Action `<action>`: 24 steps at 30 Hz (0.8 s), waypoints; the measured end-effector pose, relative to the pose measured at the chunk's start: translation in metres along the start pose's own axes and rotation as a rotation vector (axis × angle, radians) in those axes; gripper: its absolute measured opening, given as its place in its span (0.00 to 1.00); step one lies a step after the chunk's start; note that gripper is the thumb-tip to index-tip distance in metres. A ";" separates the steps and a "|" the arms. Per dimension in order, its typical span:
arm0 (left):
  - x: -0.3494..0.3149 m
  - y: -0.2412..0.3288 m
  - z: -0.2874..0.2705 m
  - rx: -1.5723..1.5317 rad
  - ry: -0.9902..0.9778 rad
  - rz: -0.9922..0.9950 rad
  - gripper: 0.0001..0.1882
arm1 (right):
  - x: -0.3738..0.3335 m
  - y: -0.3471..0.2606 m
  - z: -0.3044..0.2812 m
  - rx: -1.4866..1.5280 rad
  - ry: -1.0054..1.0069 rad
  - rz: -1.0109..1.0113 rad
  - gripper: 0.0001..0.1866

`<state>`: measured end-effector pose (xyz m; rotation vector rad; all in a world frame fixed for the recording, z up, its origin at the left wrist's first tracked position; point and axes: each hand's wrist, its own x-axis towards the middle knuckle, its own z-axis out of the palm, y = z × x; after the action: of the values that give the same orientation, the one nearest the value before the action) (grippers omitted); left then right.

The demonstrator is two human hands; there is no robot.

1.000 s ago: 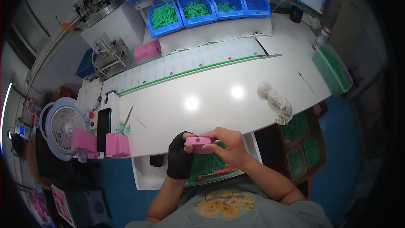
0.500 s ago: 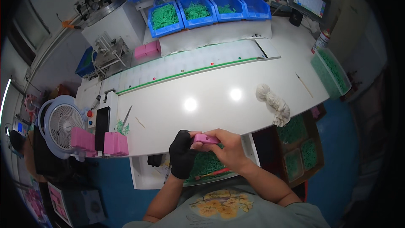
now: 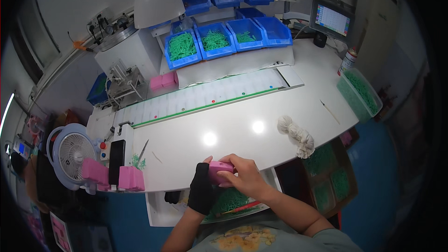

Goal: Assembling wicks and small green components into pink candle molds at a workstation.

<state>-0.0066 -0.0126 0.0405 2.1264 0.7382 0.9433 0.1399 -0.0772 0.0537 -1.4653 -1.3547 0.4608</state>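
Low in the middle of the frame, the left hand (image 3: 203,189), wearing a black fingerless glove, and the bare right hand (image 3: 246,179) are both closing around a small pink block (image 3: 219,170), holding it just above the near edge of the white workbench (image 3: 224,126); the left fingers are curling under the block's left end while the right fingers are lying over its top and right side; whether anything is being pushed into it I cannot tell. Directly below the hands a tray of green parts (image 3: 228,203) is sitting against the person's body; judging from that, the block seems to be in mid-handling, with plenty of loose parts left. At lower left, more pink blocks (image 3: 130,178) are standing beside a dark phone (image 3: 116,155) and a small fan (image 3: 72,151); a bundle of white cord (image 3: 296,136) is lying to the right. Compared with half a second ago, the block is sitting a little higher and the grip looks tighter; the bench appears unchanged.
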 end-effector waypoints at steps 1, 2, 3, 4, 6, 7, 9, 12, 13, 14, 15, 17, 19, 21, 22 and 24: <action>0.003 0.002 -0.006 0.080 -0.082 -0.013 0.47 | 0.005 0.000 -0.002 0.038 -0.030 0.093 0.15; 0.008 0.005 -0.010 0.084 -0.076 -0.010 0.47 | 0.009 0.001 -0.003 0.077 -0.061 0.187 0.15; 0.014 0.007 -0.013 0.208 -0.124 0.183 0.48 | 0.011 0.006 -0.007 0.078 -0.062 0.181 0.15; 0.021 0.009 -0.016 0.332 -0.173 0.377 0.48 | 0.011 0.015 -0.012 0.112 -0.085 0.194 0.15; 0.033 0.001 -0.016 0.198 -0.354 0.486 0.43 | 0.016 0.019 -0.017 0.153 -0.125 0.190 0.16; 0.039 -0.003 -0.016 0.180 -0.377 0.510 0.42 | 0.017 0.013 -0.021 0.165 -0.132 0.238 0.16; 0.059 -0.008 -0.014 0.162 -0.396 0.538 0.41 | 0.018 0.023 -0.024 0.259 -0.076 0.287 0.16; 0.111 -0.046 -0.011 0.107 -0.410 0.362 0.46 | 0.022 0.027 -0.033 0.263 0.141 0.295 0.16; 0.135 -0.068 -0.013 0.166 -0.401 0.331 0.45 | 0.022 0.029 -0.040 0.230 0.101 0.294 0.16; 0.159 -0.086 -0.017 0.218 -0.375 0.247 0.45 | 0.019 0.027 -0.046 0.234 0.092 0.284 0.16; 0.185 -0.099 -0.019 0.226 -0.358 0.152 0.46 | 0.014 0.029 -0.055 0.236 0.080 0.294 0.15; 0.227 -0.120 -0.031 0.274 -0.338 0.014 0.47 | 0.005 0.026 -0.070 0.243 0.060 0.291 0.14; 0.258 -0.139 -0.038 0.339 -0.351 -0.072 0.46 | -0.004 0.025 -0.084 0.247 0.075 0.356 0.10; 0.270 -0.157 -0.042 0.380 -0.371 -0.103 0.45 | -0.015 0.028 -0.093 0.266 0.131 0.356 0.08; 0.272 -0.162 -0.045 0.406 -0.365 -0.099 0.44 | -0.019 0.030 -0.098 0.286 0.184 0.355 0.06; 0.272 -0.167 -0.057 0.441 -0.356 -0.105 0.44 | -0.025 0.031 -0.109 0.320 0.272 0.367 0.05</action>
<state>0.0688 0.3025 0.0486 2.5119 0.9215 0.3450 0.2379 -0.1396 0.0604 -1.4469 -0.7592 0.6534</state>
